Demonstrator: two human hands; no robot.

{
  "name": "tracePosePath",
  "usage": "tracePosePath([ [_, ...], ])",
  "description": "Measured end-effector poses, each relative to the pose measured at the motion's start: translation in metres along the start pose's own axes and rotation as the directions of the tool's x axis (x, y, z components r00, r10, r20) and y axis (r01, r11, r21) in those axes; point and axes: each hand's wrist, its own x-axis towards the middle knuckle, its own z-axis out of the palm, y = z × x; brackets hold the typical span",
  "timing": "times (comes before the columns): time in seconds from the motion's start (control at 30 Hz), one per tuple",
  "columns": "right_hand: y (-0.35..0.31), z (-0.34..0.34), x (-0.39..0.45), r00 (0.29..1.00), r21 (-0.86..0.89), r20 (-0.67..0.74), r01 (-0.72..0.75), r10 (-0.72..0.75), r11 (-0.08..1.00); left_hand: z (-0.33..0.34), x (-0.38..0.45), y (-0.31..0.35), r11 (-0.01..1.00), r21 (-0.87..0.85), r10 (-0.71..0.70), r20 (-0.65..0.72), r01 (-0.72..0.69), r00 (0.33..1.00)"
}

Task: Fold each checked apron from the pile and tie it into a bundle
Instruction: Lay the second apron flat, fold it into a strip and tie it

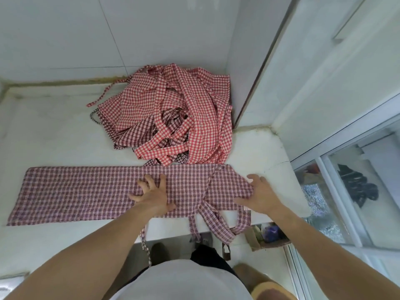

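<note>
A white worktop runs under both hands and out to the far wall, its near edge just below the wrists. Across it, stretching well off to the left of the left hand and ending under the right hand, lies a folded apron in dark red and purple check, a long flat band parallel to the worktop's front edge. Beyond both hands, against the corner of the wall, sits the pile of unfolded aprons, mostly bright red and white check with a darker checked one among them, its near edge touching the far side of the folded apron. The left hand is released, palm down and fingers spread, pressing flat on the middle of the band. The right hand is also released, palm down with fingers splayed, resting on the narrower bib end, where the cloth is turned over in a slanting fold between the two hands. Just below and between the hands, the apron's straps hang loose over the worktop's front edge, and one thin strap trails lower beneath the left wrist.
</note>
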Motion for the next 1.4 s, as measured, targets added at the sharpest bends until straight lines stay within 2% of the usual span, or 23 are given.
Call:
tracePosePath([
  [0.1,0.005,0.007,-0.001,0.99,-0.043,0.097,0.104,-0.1,0.994,-0.001,0.002,-0.002,1.0,0.015,-0.005,0.007,0.005,1.0],
  [0.2,0.011,0.01,0.004,0.995,0.129,0.074,0.056,-0.066,0.99,-0.003,0.002,-0.002,1.0,0.014,-0.004,0.015,0.003,1.0],
  [0.23,0.013,0.009,0.007,0.996,0.135,0.054,0.066,-0.074,0.989,-0.003,0.002,-0.002,1.0,0.014,-0.005,0.015,0.005,1.0],
  [0.33,0.013,-0.001,0.006,0.984,0.026,0.085,0.154,-0.156,0.988,-0.002,0.003,-0.002,1.0,0.016,-0.015,0.017,0.015,1.0],
  [0.4,0.013,-0.01,0.002,0.979,0.114,0.116,0.155,-0.168,0.981,-0.001,0.004,-0.002,1.0,0.017,-0.016,0.014,0.016,1.0],
  [0.43,0.012,-0.016,0.0,0.978,0.256,0.134,0.121,-0.159,0.959,-0.001,0.004,-0.002,1.0,0.017,-0.015,0.013,0.015,1.0],
  [0.5,0.008,-0.027,-0.008,0.959,0.608,0.239,-0.025,-0.153,0.793,-0.001,0.004,-0.002,1.0,0.012,-0.016,0.01,0.016,1.0],
  [0.57,0.005,-0.029,-0.012,0.91,0.77,0.378,-0.205,-0.173,0.604,-0.001,0.004,-0.002,1.0,0.011,-0.021,0.011,0.021,1.0],
  [0.67,0.006,-0.019,-0.012,0.858,0.83,0.49,-0.405,-0.156,0.383,-0.002,0.003,-0.001,1.0,0.011,-0.021,0.01,0.02,1.0],
  [0.77,0.005,-0.014,-0.015,0.844,0.863,0.501,-0.469,-0.192,0.19,-0.002,0.002,-0.001,1.0,0.012,-0.025,0.011,0.025,1.0],
  [0.83,0.001,-0.018,-0.021,0.834,0.878,0.477,-0.466,-0.278,0.108,-0.001,0.003,-0.001,0.999,0.019,-0.032,0.016,0.032,0.999],
  [0.93,0.008,-0.029,-0.023,0.816,0.858,0.503,-0.512,-0.284,0.049,-0.002,0.004,0.0,0.999,0.027,-0.037,0.025,0.036,0.999],
  [0.97,0.012,-0.035,-0.022,0.816,0.848,0.525,-0.527,-0.244,0.06,-0.002,0.004,0.0,0.999,0.027,-0.037,0.025,0.036,0.999],
  [1.0,0.017,-0.043,-0.021,0.827,0.849,0.529,-0.514,-0.191,0.124,-0.002,0.004,0.001,0.999,0.028,-0.038,0.022,0.037,0.999],
  [1.07,0.029,-0.059,-0.017,0.868,0.837,0.478,-0.404,-0.135,0.369,-0.001,0.004,0.0,0.999,0.031,-0.039,0.018,0.038,0.999],
  [1.13,0.042,-0.076,-0.009,0.901,0.799,0.411,-0.285,-0.135,0.529,-0.001,0.005,-0.001,0.999,0.032,-0.036,0.025,0.035,0.999],
  [1.2,0.049,-0.089,0.001,0.94,0.686,0.335,-0.194,-0.068,0.702,-0.002,0.005,-0.001,0.999,0.034,-0.032,0.028,0.031,0.999],
  [1.27,0.044,-0.096,0.011,0.982,0.421,0.191,-0.088,0.006,0.903,-0.002,0.004,-0.001,0.999,0.035,-0.031,0.026,0.031,0.999],
  [1.3,0.039,-0.098,0.016,0.996,0.294,0.092,-0.038,0.012,0.955,-0.003,0.003,-0.001,0.999,0.035,-0.03,0.024,0.029,0.999],
  [1.33,0.035,-0.1,0.022,1.0,0.198,-0.018,-0.012,0.015,0.98,-0.003,0.002,-0.001,0.999,0.035,-0.028,0.022,0.027,0.999],
  [1.4,0.028,-0.105,0.032,0.978,0.111,-0.21,0.01,0.013,0.994,-0.003,0.001,0.0,0.999,0.025,-0.031,0.019,0.03,0.999],
])
